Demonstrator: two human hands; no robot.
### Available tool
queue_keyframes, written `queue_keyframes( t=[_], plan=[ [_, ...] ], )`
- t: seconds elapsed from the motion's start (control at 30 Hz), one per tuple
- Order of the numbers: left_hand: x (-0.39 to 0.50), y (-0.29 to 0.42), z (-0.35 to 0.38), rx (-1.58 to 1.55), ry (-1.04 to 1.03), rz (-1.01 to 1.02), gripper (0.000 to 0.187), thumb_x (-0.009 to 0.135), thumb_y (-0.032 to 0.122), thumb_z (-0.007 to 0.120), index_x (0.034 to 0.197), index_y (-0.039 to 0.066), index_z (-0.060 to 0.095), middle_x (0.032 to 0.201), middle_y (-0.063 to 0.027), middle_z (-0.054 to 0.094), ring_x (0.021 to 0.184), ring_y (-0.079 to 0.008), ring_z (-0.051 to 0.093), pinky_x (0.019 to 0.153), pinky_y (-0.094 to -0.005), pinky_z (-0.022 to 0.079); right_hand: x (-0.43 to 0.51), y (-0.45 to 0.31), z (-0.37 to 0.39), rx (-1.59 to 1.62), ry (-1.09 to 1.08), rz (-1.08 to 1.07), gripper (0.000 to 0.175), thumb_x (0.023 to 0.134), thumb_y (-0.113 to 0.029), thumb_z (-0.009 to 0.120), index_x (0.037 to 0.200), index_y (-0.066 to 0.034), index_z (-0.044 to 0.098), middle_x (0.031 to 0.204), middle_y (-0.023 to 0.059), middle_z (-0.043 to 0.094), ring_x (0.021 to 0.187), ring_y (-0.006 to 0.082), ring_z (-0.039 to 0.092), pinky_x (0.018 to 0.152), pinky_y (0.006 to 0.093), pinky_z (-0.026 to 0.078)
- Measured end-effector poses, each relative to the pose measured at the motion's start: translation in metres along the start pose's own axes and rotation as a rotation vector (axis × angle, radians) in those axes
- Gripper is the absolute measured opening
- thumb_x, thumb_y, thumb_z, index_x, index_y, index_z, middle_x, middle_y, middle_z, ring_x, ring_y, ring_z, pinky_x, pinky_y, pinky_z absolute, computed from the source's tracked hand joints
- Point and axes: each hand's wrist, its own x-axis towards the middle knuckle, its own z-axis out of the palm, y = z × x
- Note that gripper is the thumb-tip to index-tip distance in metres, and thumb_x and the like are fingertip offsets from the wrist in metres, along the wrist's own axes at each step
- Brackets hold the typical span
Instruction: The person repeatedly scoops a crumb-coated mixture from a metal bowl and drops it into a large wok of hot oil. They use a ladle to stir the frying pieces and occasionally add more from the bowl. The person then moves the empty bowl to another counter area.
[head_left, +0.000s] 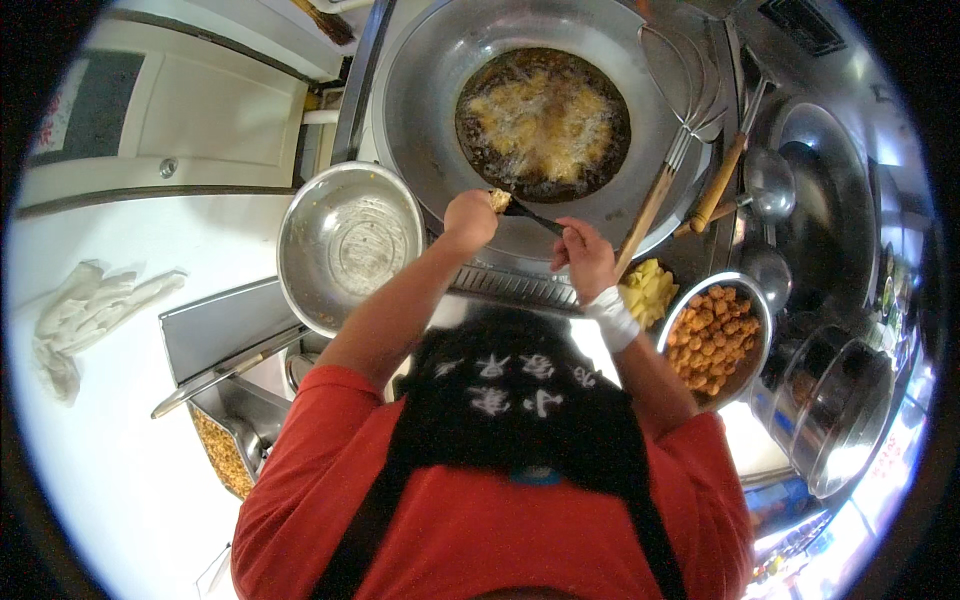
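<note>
A large metal wok (420, 112) holds dark bubbling oil (544, 124) with pale golden pieces frying in it. My left hand (472, 220) is closed around a lump of pale battered food (499, 199) that shows at the top of the fist, over the wok's near side. In my right hand (585, 255) is the handle of a dark utensil (536, 217); its far end touches or nearly touches the lump, and its shape is partly hidden. A white wrap covers the right wrist. Left of my left forearm, a steel bowl (349, 247) has batter residue inside.
Right of the wok lie a wire whisk (667, 165), another wooden-handled tool (720, 180) and steel ladles (769, 184). Nearer me are cut yellow pieces (649, 292) and a steel bowl of browned fried balls (712, 341). A crumb-filled metal container (221, 450) stands lower left.
</note>
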Motion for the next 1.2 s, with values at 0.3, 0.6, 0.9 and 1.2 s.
queue_keyframes(
  t=[0.3,0.6,0.9,1.2],
  plan=[
    [0.027,-0.047,0.034,-0.694,-0.042,-0.137,0.024,0.090,0.029,0.072,0.085,0.006,0.068,0.086,-0.0142,0.071,0.065,-0.0247,0.065,0.056,-0.0423,0.051,0.064,-0.006,-0.015,0.351,0.049,0.152,0.028,0.102,-0.012,0.055,0.122,0.0067,0.060,0.079,0.0098,0.063,0.058,0.0180,0.058,0.053,0.0360,0.053],
    [-0.011,-0.061,-0.002,-2.010,-0.396,-0.427,0.017,0.100,0.028,0.063,0.094,0.012,0.061,0.070,-0.0022,0.063,0.047,-0.0077,0.049,0.039,-0.0266,0.033,0.288,-0.009,0.042,-0.327,0.181,-0.257,0.038,0.101,-0.010,0.055,0.136,0.0043,0.052,0.098,0.0155,0.066,0.083,0.0260,0.065,0.077,0.0399,0.055],
    [-0.019,-0.081,-0.044,-2.173,-0.477,-0.716,0.034,0.103,0.042,0.054,0.081,0.016,0.050,0.066,0.0021,0.049,0.052,-0.0127,0.047,0.044,-0.0287,0.033,0.425,-0.018,0.112,-1.894,-0.107,-0.096,0.056,0.100,-0.012,0.051,0.152,-0.0007,0.034,0.157,0.0212,0.037,0.117,0.0345,0.064,0.096,0.0440,0.058],
    [-0.006,-0.089,-0.031,-1.718,-0.481,-0.379,0.027,0.107,0.030,0.049,0.100,0.005,0.056,0.080,-0.0026,0.052,0.066,-0.0126,0.050,0.057,-0.0293,0.046,0.423,0.001,0.090,-1.606,0.172,-0.376,0.042,0.096,-0.008,0.055,0.137,-0.0003,0.049,0.131,0.0242,0.060,0.110,0.0402,0.064,0.091,0.0493,0.053]
  ],
)
